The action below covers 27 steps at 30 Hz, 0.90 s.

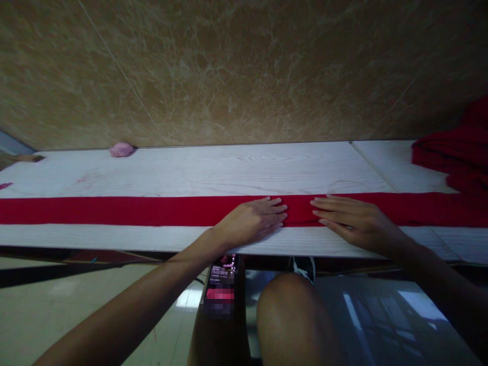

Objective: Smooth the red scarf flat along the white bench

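Observation:
A long, narrow strip of red cloth [114, 210] runs the whole width of the view along a white wood-grain board [183, 173]. My left hand [253, 218] lies flat on the strip near its middle, fingers stretched to the right. Facing it from the right, my right hand [353, 218] rests on the same strip with fingers extended leftward. A short stretch of red cloth shows between the two sets of fingertips. Neither hand grips anything. Toward the right end, the strip meets a bunched heap of red cloth [450, 152].
Behind the board rises a brown marbled wall [244, 71]. A small pink lump [121, 149] sits by the wall on the left. Below the board's front edge, a phone [221, 284] with a lit screen lies on my thigh, beside my bent knee [295, 315].

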### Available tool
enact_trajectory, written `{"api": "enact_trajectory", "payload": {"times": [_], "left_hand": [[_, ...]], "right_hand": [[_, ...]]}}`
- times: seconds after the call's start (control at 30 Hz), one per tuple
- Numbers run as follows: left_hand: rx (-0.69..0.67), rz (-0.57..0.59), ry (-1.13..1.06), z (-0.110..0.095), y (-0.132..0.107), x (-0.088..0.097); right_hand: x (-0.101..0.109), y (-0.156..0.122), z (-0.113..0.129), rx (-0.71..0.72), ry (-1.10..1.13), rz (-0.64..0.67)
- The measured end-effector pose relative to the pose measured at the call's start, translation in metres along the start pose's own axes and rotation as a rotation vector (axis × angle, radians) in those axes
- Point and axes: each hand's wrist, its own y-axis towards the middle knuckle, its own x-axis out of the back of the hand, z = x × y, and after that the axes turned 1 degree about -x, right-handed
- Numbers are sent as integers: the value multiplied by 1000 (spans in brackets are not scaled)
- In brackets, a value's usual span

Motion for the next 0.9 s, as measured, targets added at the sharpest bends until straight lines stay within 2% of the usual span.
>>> {"api": "enact_trajectory", "payload": {"times": [0.2, 0.37, 0.5, 0.63, 0.7, 0.77, 0.9], "left_hand": [[-8, 24, 8, 0, -1, 1], [4, 17, -48, -1, -1, 0], [22, -9, -132, -4, -2, 6], [164, -12, -167, -2, 3, 15], [264, 33, -104, 0, 8, 15], [328, 133, -42, 1, 12, 13], [377, 314, 0, 0, 14, 8]], "right_hand": [[2, 2, 2, 35, -21, 3], [1, 2, 3, -9, 20, 10], [4, -1, 3, -21, 43, 33], [8, 1, 7, -99, 85, 15], [8, 8, 10, -170, 77, 1], [4, 18, 13, -232, 52, 34], [-15, 30, 16, -294, 4, 258]]}}
